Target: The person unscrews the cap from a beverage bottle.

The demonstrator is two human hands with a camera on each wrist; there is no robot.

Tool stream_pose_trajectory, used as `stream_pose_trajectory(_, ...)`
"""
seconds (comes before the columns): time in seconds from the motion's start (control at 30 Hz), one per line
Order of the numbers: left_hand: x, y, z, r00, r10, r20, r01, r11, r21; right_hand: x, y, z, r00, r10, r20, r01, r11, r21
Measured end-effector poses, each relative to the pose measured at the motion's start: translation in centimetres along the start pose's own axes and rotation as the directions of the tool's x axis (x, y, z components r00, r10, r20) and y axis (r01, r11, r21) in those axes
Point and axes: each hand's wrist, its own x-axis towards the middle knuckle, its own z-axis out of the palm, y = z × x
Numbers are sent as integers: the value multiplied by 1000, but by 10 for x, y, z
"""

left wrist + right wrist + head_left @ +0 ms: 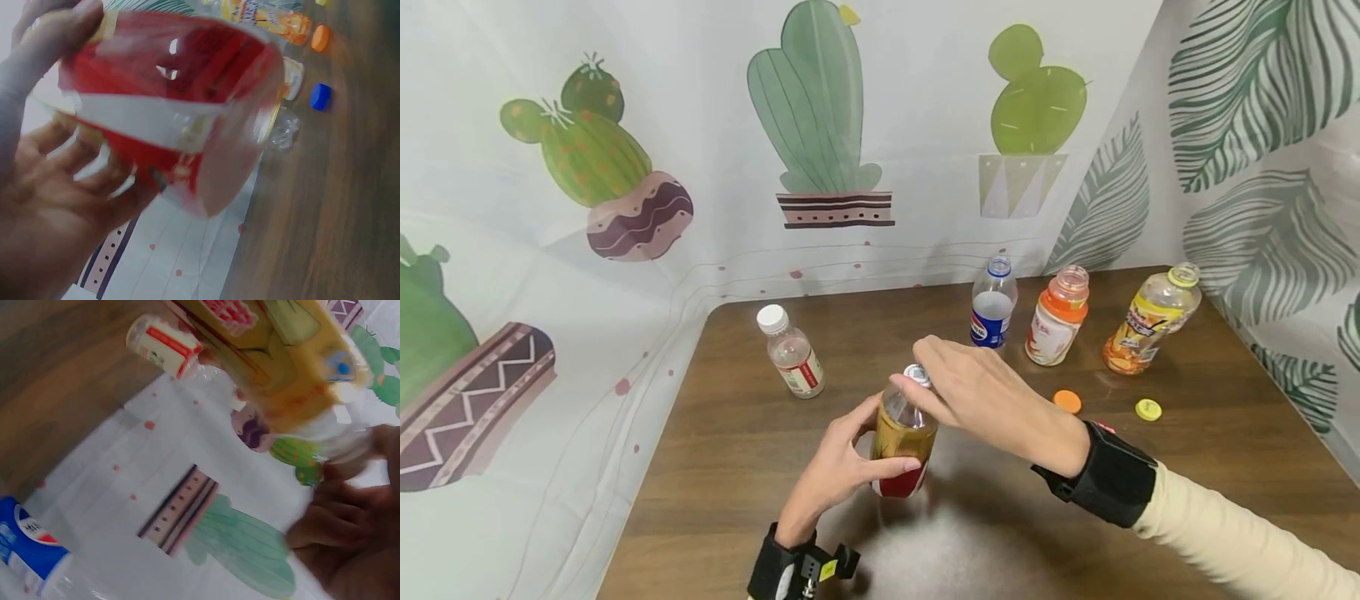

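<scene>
My left hand (pixel 842 458) grips the body of a plastic drink bottle (pixel 904 437) with a yellow and red label. In the left wrist view the bottle's base (pixel 240 156) shows, apparently clear of the tabletop. Fingers of my right hand (pixel 981 392) pinch the white cap (pixel 917 375) at the bottle's top. The right wrist view has the right hand (pixel 350 531) at the neck, with the yellow label (pixel 281 369) beside it; the cap is mostly hidden there. Left of the hands stands a small bottle (pixel 793 354) with a white cap on.
Three uncapped bottles stand at the back right: one with a blue label (pixel 992 308), one with an orange collar (pixel 1057 317), and one with a yellow label (pixel 1150 321). Loose orange (pixel 1067 402), yellow (pixel 1148 409) and blue (pixel 320 97) caps lie on the wooden table (pixel 722 475).
</scene>
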Motion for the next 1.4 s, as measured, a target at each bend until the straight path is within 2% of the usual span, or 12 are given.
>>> stream_pose_trajectory(0.13, 2, 0, 7, 995, -17, -101, 21, 999, 40, 0, -2, -3, 994, 104, 16, -102, 992, -70)
stream_pose_trajectory(0.3, 4, 1, 12, 980, 36, -197, -14, 994, 113, 1, -8, -8, 976, 215, -31, -216, 976, -28)
stream_pose_trajectory(0.47, 6, 3, 13, 953, 127, -274, -54, 965, 257, 4, -13, -5, 945, 326, -17, -326, 945, -22)
stream_pose_trajectory(0.6, 7, 4, 15, 941, 135, -309, -29, 946, 324, 6, -14, 2, 928, 373, -21, -371, 927, 50)
stream_pose_trajectory(0.77, 7, 4, 15, 932, 138, -336, -3, 928, 373, 4, -7, 11, 940, 335, -63, -317, 928, 194)
stream_pose_trajectory(0.87, 7, 4, 14, 933, 143, -331, -5, 922, 387, 2, -3, 16, 956, 279, -93, -253, 941, 223)
stream_pose_trajectory(1.0, 5, 5, 10, 942, 133, -309, -16, 935, 355, 1, -1, 19, 970, 214, -120, -182, 956, 230)
stream_pose_trajectory(1.2, 3, 4, 5, 951, 133, -278, -50, 957, 287, 1, 1, 19, 984, 133, -116, -102, 965, 241)
stream_pose_trajectory(1.3, 2, 4, 2, 962, 129, -242, -68, 967, 248, 1, 2, 20, 989, 103, -106, -74, 966, 247)
stream_pose_trajectory(1.4, 1, 2, 0, 975, 98, -198, -60, 980, 188, -1, 4, 19, 993, 73, -90, -48, 967, 251)
